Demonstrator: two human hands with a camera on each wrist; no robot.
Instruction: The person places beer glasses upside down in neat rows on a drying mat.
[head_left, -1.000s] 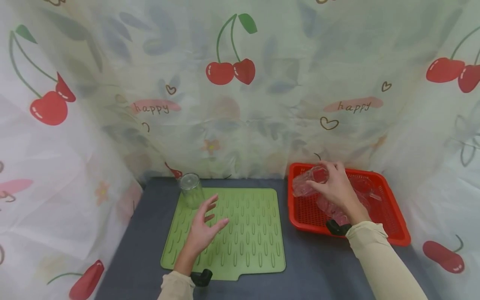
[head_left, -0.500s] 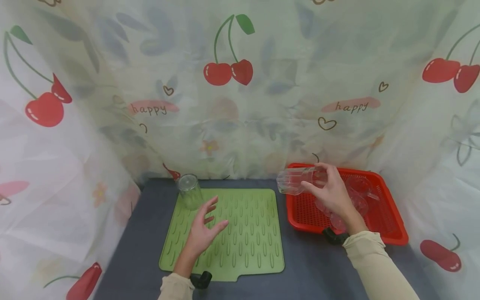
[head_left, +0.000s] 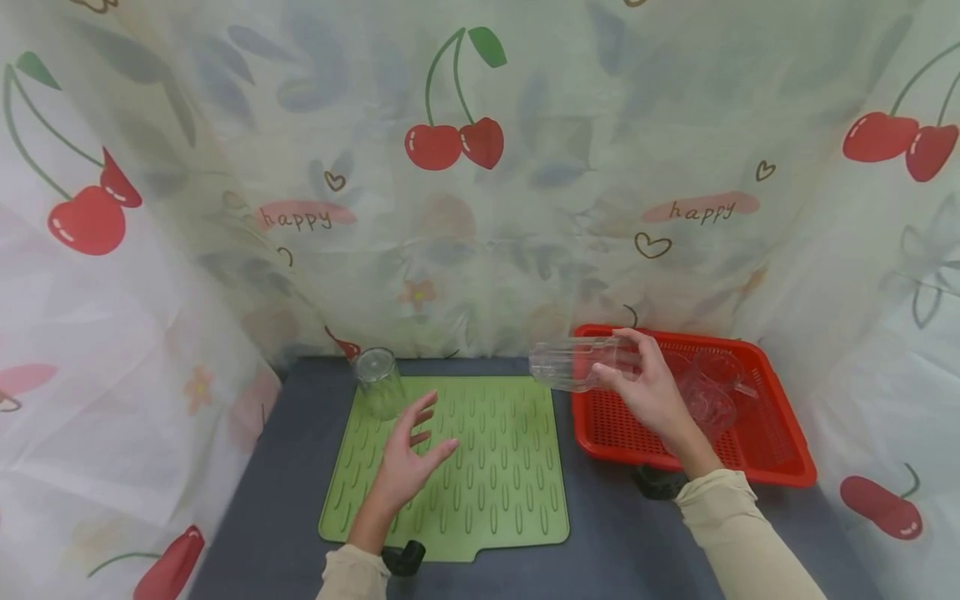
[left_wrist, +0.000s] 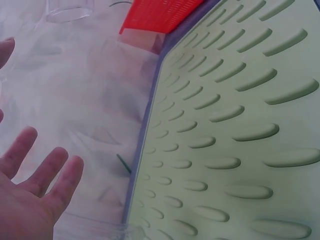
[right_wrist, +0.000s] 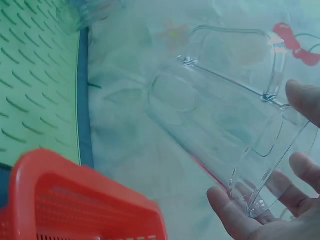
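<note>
A clear cup [head_left: 566, 364] lies on its side in the air over the basket's left edge, gripped at its right end by my right hand [head_left: 656, 400]. The right wrist view shows fingers and thumb around this see-through cup [right_wrist: 215, 120], with a handle-like loop along one side. Over the left part of the green ridged mat [head_left: 495, 467], my left hand [head_left: 405, 467] hovers with fingers spread, holding nothing. Just beyond it, a clear glass [head_left: 380, 383] stands upside down on the mat's far left corner.
A red plastic basket [head_left: 797, 433] sits on the right of the dark grey table [head_left: 615, 533], with several clear cups [head_left: 708, 404] in it. Curtain-like sheets [head_left: 480, 275] printed with cherries enclose the back and both sides.
My right hand has lifted the cup from inside the basket and carried it left past the rim, turning it nearly level. The left hand stays almost still.
</note>
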